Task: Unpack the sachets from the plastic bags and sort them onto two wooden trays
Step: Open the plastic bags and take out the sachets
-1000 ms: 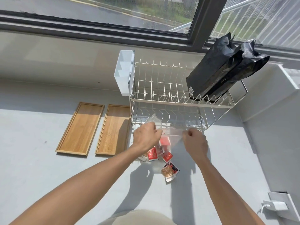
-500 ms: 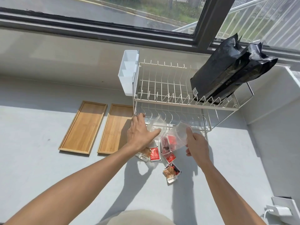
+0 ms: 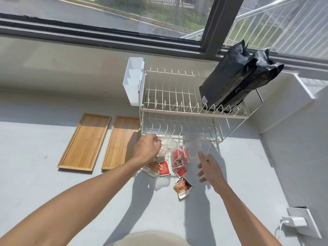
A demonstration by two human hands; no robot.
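Observation:
Two empty wooden trays lie side by side at the left, the left tray [image 3: 85,142] and the right tray [image 3: 122,142]. My left hand [image 3: 145,150] grips a crumpled clear plastic bag [image 3: 166,144] in front of the rack. A second clear bag [image 3: 191,150] holding several red sachets [image 3: 179,157] stands just right of it. My right hand [image 3: 209,168] has its fingers spread and straight, with a fingertip touching that bag's side. Loose on the table are a brown sachet [image 3: 150,168], two red sachets [image 3: 164,168] [image 3: 181,172] and a brown-black sachet [image 3: 182,187].
A white two-tier wire dish rack [image 3: 177,107] stands right behind the hands, with black pouches [image 3: 236,80] on its top tier and a white caddy [image 3: 133,80] on its left side. A wall outlet with a charger [image 3: 294,222] is at the lower right.
My hands have drawn apart. The left hand pulled its clear bag leftward. The right hand loosened its grip on the sachet bag and dropped down and to the right.

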